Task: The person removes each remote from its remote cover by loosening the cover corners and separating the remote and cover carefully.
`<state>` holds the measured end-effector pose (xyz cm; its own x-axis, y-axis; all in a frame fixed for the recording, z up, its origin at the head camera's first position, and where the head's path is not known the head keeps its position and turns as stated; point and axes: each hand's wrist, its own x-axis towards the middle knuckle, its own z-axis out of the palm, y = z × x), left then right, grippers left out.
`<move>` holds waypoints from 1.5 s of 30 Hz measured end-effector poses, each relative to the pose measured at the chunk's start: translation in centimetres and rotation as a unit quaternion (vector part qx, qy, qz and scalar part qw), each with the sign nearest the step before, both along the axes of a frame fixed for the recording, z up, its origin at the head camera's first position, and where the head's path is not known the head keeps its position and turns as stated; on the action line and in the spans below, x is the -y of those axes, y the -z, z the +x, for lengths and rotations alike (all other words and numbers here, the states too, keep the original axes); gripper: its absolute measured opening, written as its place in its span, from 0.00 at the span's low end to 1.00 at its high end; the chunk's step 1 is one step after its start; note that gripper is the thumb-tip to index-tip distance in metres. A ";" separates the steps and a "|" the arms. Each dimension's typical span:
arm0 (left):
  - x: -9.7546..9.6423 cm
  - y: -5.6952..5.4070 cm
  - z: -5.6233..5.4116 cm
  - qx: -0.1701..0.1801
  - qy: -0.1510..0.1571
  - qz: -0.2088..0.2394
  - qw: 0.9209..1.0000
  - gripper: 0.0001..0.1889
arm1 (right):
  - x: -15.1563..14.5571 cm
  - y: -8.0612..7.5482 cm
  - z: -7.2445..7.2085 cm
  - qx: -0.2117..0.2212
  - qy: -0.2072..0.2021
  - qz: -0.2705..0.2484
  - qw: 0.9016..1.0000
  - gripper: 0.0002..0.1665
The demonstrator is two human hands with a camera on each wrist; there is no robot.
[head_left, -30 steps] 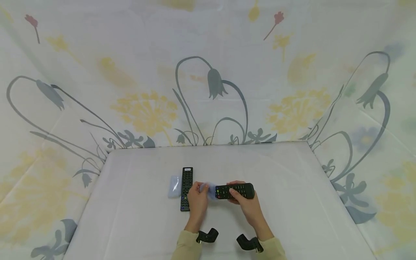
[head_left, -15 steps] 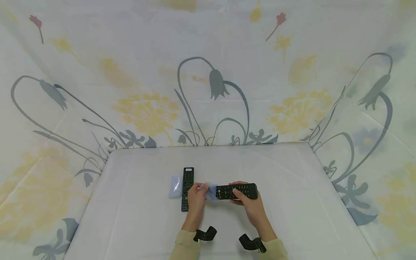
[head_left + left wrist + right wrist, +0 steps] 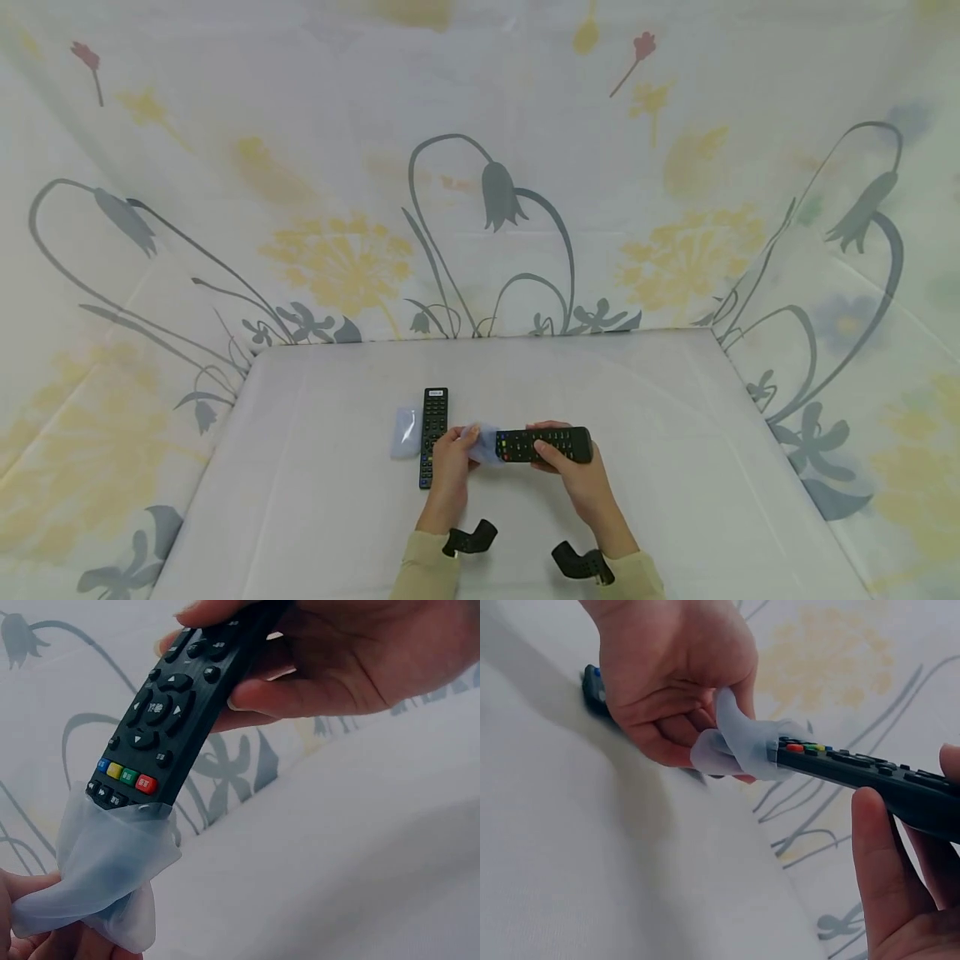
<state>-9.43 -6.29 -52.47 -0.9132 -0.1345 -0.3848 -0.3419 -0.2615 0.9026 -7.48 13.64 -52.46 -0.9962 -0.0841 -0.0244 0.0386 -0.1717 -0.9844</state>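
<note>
A black remote control (image 3: 577, 446) is gripped by my right hand (image 3: 582, 487), its thumb lying across the buttons. Over the remote's left end sits a translucent bluish, soft sleeve-like cover (image 3: 112, 855), bunched and folded. My left hand (image 3: 450, 479) pinches the loose part of this cover. In the left wrist view, coloured buttons show just above the cover's edge, and the remote's tip is hidden inside. Beneath and beside my left hand, a longer black remote control (image 3: 434, 417) lies on the table, partly hidden by the hand.
Left of the lying remote is a flat, shiny pale-blue cover or packet (image 3: 405, 432). The white-covered table (image 3: 330, 500) is bordered at the back and sides by a floral cloth (image 3: 525, 108). Each wrist wears a black camera mount (image 3: 472, 537).
My left hand has shifted slightly left while pinching the cover. My right hand has moved slightly right with the remote. The lying remote and pale-blue packet stay in place.
</note>
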 end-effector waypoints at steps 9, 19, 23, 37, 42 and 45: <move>0.2 3.6 -0.7 0.032 0.003 0.071 0.997 0.07 | -0.2 -0.3 0.4 -0.044 -0.030 0.021 0.998 0.20; -0.1 3.3 -0.8 0.026 -0.014 0.161 0.987 0.04 | -0.3 0.0 0.5 -0.069 -0.036 -0.003 0.997 0.20; -0.4 2.8 -1.1 -0.037 -0.054 0.083 0.994 0.06 | 0.1 0.8 0.3 -0.031 0.027 -0.046 0.998 0.21; -1.1 2.3 -0.7 -0.126 -0.066 -0.006 0.990 0.07 | 2.0 0.9 0.3 0.088 0.126 -0.294 0.943 0.13; -1.1 2.3 -0.5 -0.166 -0.031 -0.034 0.985 0.08 | 2.1 0.0 0.1 0.094 0.155 -0.316 0.931 0.06; -1.4 2.2 -0.5 -0.194 -0.027 -0.065 0.979 0.12 | 2.1 -0.3 0.1 0.082 0.170 -0.304 0.934 0.08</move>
<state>-9.91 -4.87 -54.66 -0.9774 -0.2111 0.0128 0.0442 -0.1447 0.9885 -7.42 11.56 -52.18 -0.9547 0.1887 -0.2301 0.0216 -0.7272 -0.6861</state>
